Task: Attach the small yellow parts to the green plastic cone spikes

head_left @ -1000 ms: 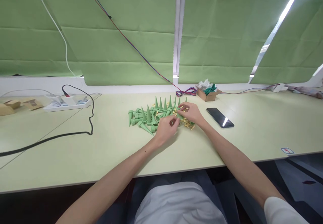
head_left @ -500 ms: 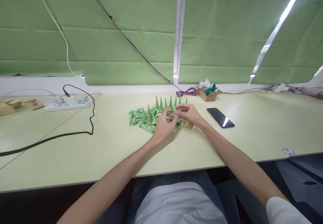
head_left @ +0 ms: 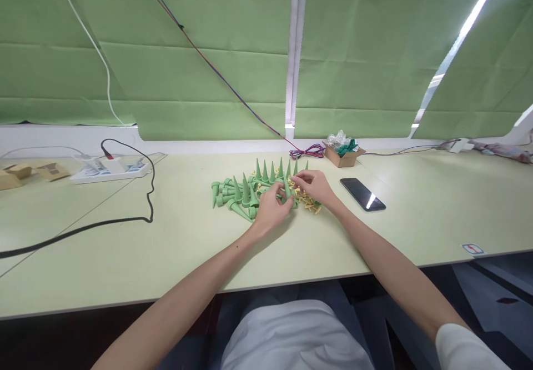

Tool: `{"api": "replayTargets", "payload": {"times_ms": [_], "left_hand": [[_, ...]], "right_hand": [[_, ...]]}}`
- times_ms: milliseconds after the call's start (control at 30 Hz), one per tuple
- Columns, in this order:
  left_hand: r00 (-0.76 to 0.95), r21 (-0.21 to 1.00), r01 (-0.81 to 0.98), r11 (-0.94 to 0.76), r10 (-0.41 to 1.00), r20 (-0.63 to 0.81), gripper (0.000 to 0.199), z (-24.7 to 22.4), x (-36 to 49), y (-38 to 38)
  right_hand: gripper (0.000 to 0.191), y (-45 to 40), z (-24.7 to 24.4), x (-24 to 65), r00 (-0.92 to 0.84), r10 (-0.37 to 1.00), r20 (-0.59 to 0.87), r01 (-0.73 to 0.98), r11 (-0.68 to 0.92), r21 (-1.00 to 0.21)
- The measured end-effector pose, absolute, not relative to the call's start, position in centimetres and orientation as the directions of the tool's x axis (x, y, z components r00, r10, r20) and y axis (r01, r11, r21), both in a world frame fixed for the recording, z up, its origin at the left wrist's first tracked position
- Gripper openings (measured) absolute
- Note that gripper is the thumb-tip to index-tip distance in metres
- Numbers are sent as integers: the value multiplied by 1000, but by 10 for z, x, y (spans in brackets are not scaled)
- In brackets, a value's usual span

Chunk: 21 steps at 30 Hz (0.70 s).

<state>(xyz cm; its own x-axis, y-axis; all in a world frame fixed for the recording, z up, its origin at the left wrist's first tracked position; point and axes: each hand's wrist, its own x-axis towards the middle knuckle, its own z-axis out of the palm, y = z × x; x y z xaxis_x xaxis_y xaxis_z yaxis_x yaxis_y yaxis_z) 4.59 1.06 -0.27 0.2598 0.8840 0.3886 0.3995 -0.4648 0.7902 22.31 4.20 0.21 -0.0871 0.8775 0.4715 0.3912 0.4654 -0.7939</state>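
My left hand (head_left: 272, 209) is closed around a green plastic cone-shaped spike (head_left: 287, 186), which stands point up between thumb and fingers. Just to its right, my right hand (head_left: 314, 185) pinches thumb and fingertips together near a small yellow peg-like piece (head_left: 291, 182). Several more green spikes (head_left: 239, 208) lie in a heap left of my hands. Behind them, other green spikes (head_left: 265, 171) stand upright in a row. A pile of small yellow pieces (head_left: 311, 204) lies under and beside my right hand, which partly hides it.
A black phone (head_left: 362, 194) lies to the right. A small cardboard box (head_left: 342, 159) with plastic wrap and green stuff stands at the back, beside coiled red-and-blue wire (head_left: 308, 151). At left are a white power strip (head_left: 110, 173), a black cable (head_left: 83, 228) and cardboard pieces (head_left: 52, 171).
My right hand has drawn slightly away from the spike in my left hand, opening a small gap between the hands. The left hand keeps its hold.
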Motion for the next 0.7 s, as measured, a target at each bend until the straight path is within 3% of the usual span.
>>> {"api": "replayTargets", "payload": {"times_ms": [100,300,700], "left_hand": [[246,797,394,-457,888,387,26,-4,47,11],[214,810,357,-465,885,414,26,-6,47,13],[245,786,388,-482,876,416,21,-3,47,8]], "right_hand": [[19,49,-3,232,-76,819,569,658,470,-589],[16,51,-8,235,-109,892,438,890,284,-357],[17,56,-14,235,-234,905,355,908,334,-253]]}}
